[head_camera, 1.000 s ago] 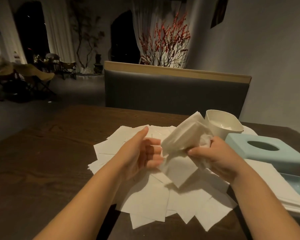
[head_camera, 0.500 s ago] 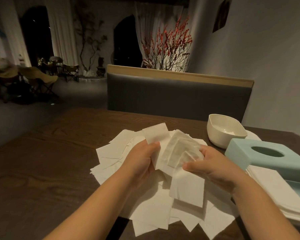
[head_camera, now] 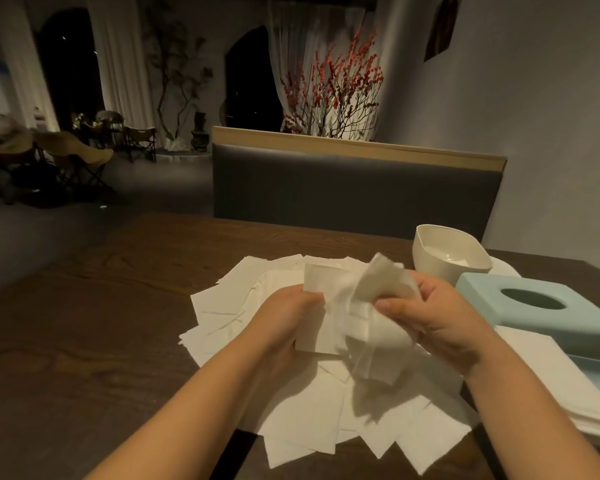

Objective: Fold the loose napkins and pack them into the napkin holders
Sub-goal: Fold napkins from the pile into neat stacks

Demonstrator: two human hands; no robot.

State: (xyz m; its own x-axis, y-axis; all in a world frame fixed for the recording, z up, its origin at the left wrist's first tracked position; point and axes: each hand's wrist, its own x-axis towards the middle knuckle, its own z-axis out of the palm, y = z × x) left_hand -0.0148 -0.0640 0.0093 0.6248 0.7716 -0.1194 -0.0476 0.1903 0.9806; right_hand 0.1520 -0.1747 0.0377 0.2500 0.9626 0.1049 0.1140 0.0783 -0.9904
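left hand (head_camera: 284, 317) pinches left edge of thin white paper napkin (head_camera: 340, 313) | right hand (head_camera: 440, 323) grips its crumpled right part | napkin held above pile of loose white napkins (head_camera: 291, 420) on dark wooden table (head_camera: 84, 341) | pale blue lid with oval opening (head_camera: 534, 306) right of pile | cream oval bowl (head_camera: 447, 258) behind lid

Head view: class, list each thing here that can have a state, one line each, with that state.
Left hand: grips the napkin's left edge.
Right hand: grips the napkin's crumpled right side.
Held napkin: lifted, crumpled, unfolded.
Loose napkins: flat, scattered on the table.
Blue napkin holder: closed, nothing showing in its opening.
Cream bowl: upright.
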